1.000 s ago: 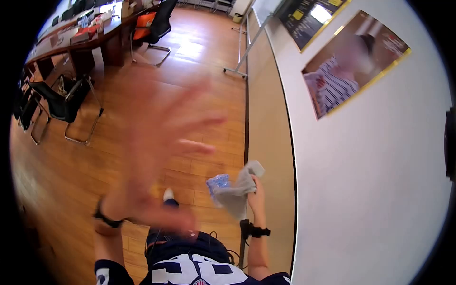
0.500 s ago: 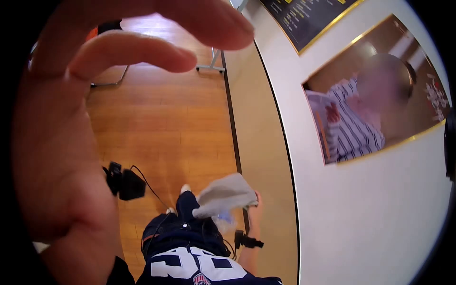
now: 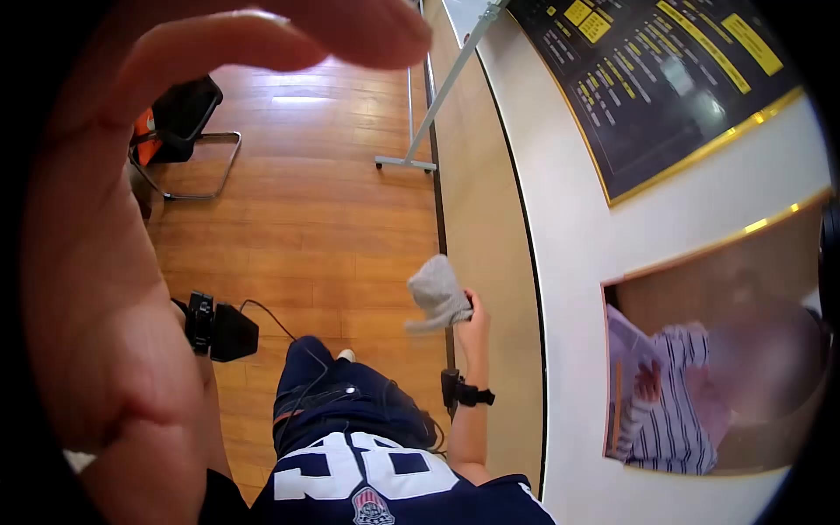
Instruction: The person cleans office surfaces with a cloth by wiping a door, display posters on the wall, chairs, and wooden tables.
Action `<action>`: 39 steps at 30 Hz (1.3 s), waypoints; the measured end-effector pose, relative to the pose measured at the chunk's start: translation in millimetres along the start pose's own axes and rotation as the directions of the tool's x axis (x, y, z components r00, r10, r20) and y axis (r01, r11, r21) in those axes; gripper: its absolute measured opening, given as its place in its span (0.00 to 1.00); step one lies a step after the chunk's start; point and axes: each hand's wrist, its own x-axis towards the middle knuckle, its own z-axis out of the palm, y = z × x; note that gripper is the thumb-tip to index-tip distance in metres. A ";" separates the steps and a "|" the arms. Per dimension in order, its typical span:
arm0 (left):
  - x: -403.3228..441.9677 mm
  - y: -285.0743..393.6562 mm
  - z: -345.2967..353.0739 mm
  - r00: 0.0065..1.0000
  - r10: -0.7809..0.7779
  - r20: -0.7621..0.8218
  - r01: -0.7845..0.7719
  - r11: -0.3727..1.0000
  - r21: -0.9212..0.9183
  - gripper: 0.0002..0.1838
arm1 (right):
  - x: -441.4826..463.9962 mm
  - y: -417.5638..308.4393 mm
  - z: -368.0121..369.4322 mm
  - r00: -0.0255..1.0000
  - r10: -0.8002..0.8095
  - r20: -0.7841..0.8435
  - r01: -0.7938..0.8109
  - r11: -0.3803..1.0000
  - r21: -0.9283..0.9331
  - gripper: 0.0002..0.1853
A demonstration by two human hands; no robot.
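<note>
Right hand (image 3: 475, 311) grasps grey cloth (image 3: 436, 289) over floor (image 3: 324, 236)'s right edge. Left hand (image 3: 114, 227), fingers curved, grip unclosed, blocks left view. Chair (image 3: 190, 118) far left; wheeled stand (image 3: 405, 162) near right edge.

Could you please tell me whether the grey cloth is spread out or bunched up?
Bunched up: the grey cloth juts in a crumpled clump from the right hand.

Toward 9 o'clock, close to the lens: left hand (image 3: 101, 241), fingers curved. Toward 5 o'clock: grey cloth (image 3: 435, 289) bunched in right hand (image 3: 475, 317); black strap (image 3: 475, 396) around the wrist. At 10: cantilever chair (image 3: 186, 114). At 12: castered stand (image 3: 450, 87). At 2: black-and-yellow poster (image 3: 661, 101). At 4: portrait poster (image 3: 674, 394). At 6: navy jersey (image 3: 372, 477).
</note>
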 end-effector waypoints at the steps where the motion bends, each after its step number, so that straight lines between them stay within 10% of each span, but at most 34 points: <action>1: 13.4 -31.6 8.6 0.996 0.079 -0.038 -0.081 0.995 -0.060 0.31 | 32.6 -15.3 2.4 1.000 -0.012 0.017 0.011 0.999 0.048 0.16; 5: 52.2 -123.4 119.3 0.942 -0.129 -0.311 -0.087 0.799 -0.595 0.28 | 123.9 -53.7 15.3 0.987 -0.158 -0.025 0.159 0.983 0.089 0.15; 8: 69.0 -205.0 253.3 0.953 -0.302 0.029 0.278 0.830 -0.484 0.33 | 165.2 -30.8 25.9 0.991 0.053 -0.126 -0.001 0.925 0.381 0.13; 13: 67.2 -234.5 453.8 0.852 -0.053 0.521 0.413 0.681 -0.605 0.45 | 200.8 14.7 14.5 0.931 0.244 -0.269 -0.104 0.889 0.446 0.22; 14: 64.4 -232.1 483.5 0.930 -0.068 0.362 0.313 0.663 -0.680 0.45 | 205.0 13.8 11.3 0.904 0.276 -0.327 -0.096 0.875 0.474 0.22; 20: 153.6 -255.4 537.4 0.970 0.207 0.127 0.033 0.407 -0.913 0.47 | 239.1 -7.2 -19.6 0.613 0.379 -0.693 0.058 0.854 0.518 0.28; 27: 265.9 -271.2 549.0 0.829 0.558 0.019 -0.140 0.240 -0.961 0.46 | 305.6 -23.1 -64.9 0.096 0.079 -0.992 0.345 0.933 0.108 0.36; 31: 326.2 -293.3 579.8 0.736 0.622 0.266 0.073 0.317 -0.946 0.46 | 364.0 -12.2 -110.1 -0.127 -0.154 -0.980 -0.024 0.988 -0.152 0.39; 32: 337.6 -298.7 588.6 0.831 0.542 0.123 -0.027 0.261 -0.965 0.46 | 381.7 -14.7 -126.1 -0.158 -0.230 -0.960 -0.155 0.966 -0.206 0.40; 39: 421.3 -389.5 615.5 0.875 0.256 0.410 0.259 0.468 -0.845 0.19 | 463.4 -12.2 -205.2 0.048 -0.562 -0.826 -0.691 0.578 -0.434 0.51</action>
